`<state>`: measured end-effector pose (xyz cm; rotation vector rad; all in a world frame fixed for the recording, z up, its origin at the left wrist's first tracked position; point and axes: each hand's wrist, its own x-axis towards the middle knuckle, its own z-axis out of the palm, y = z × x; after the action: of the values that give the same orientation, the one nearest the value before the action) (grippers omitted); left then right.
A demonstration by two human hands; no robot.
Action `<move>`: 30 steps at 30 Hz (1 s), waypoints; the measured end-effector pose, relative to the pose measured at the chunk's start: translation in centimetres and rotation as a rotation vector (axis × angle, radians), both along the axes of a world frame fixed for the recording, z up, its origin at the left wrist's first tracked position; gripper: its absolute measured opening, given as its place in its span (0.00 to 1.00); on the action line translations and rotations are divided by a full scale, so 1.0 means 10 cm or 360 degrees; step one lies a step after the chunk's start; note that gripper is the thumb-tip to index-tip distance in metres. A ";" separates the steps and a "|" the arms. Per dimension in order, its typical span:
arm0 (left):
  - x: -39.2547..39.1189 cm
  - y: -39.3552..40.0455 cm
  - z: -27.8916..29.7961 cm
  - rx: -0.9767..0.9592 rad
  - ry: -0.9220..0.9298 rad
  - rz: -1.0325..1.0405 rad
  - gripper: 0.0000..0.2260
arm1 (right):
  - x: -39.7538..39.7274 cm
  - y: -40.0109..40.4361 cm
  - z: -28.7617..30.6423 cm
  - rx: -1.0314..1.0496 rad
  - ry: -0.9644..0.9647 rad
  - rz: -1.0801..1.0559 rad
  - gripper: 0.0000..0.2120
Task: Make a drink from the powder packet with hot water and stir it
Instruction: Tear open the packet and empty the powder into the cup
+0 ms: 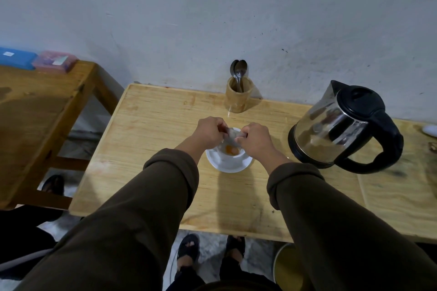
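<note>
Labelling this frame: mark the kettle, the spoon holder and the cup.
kettle (331, 125), head view, on its shiny steel side.
spoon holder (236, 99), head view, on its wooden front wall.
cup (233, 159), head view, on its white near wall under the hands.

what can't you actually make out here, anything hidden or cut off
- Packet, head view: mostly covered by the left hand and right hand; print unreadable, blurred.
- Cup: far rim hidden by hands; only some orange powder shows.
- Kettle: lid shut, water level hidden.
- White object: cut off by right edge.
- Spoons: handles hidden inside the wooden holder.
</note>
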<state>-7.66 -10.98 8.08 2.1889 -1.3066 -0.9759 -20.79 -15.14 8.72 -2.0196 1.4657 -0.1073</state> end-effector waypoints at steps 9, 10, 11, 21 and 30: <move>0.04 0.01 -0.01 -0.0028 0.0034 -0.0039 0.07 | 0.03 0.00 0.03 -0.0015 0.0000 -0.0056 0.06; 0.05 0.01 -0.01 -0.0016 0.0031 -0.0063 0.07 | 0.03 0.00 0.05 -0.0029 0.0020 -0.0041 0.07; 0.05 0.01 0.00 0.0001 0.0020 -0.0101 0.08 | 0.04 0.00 0.06 -0.0041 0.0039 -0.0020 0.07; -0.01 -0.01 0.01 0.0033 -0.0058 -0.0120 0.06 | 0.03 -0.03 0.08 -0.0026 -0.0018 0.0055 0.07; 0.00 -0.04 0.04 0.0052 -0.0200 -0.0102 0.06 | -0.02 -0.06 0.06 -0.0014 0.0015 0.0023 0.17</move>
<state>-7.68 -11.41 8.49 2.2780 -1.4348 -0.9018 -20.94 -15.74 9.29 -2.0401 1.4587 -0.0983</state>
